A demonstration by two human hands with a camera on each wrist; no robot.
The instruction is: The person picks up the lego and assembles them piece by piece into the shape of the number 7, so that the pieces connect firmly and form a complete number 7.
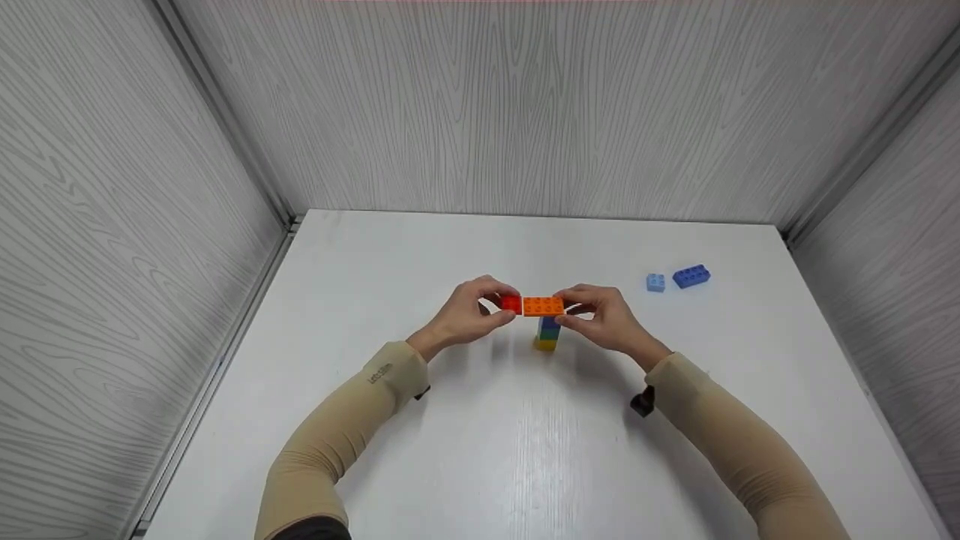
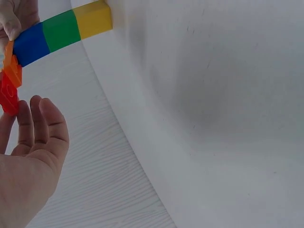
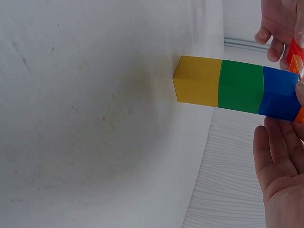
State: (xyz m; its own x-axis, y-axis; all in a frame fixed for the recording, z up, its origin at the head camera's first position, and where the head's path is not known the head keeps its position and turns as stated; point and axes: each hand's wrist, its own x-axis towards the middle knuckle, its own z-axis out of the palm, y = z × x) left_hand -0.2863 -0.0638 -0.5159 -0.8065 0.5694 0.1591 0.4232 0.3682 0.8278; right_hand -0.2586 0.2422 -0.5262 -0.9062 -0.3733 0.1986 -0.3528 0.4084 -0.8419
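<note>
- Red brick (image 1: 511, 304) pinched in the left hand (image 1: 466, 311), head view; right hand (image 1: 607, 320) pinches the orange brick (image 1: 542, 306) just beside it. Tiny lettering (image 1: 380, 373) on the left sleeve (image 1: 394, 375), maybe "Let's slim", too blurry to swear by.
- Left wrist: orange tops a blue brick (image 2: 31, 44), green brick (image 2: 61, 31) and yellow brick (image 2: 94, 20).
- Right wrist: yellow's lowest, on the white table (image 3: 71, 180).

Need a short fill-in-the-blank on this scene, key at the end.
1. The left hand pinches the red brick; the right hand holds the ____ one.
2. The green block is stacked between the yellow block and the ____ one.
3. In the head view, the dark blue brick lies to the ____ of the light blue brick.

orange; blue; right
</note>
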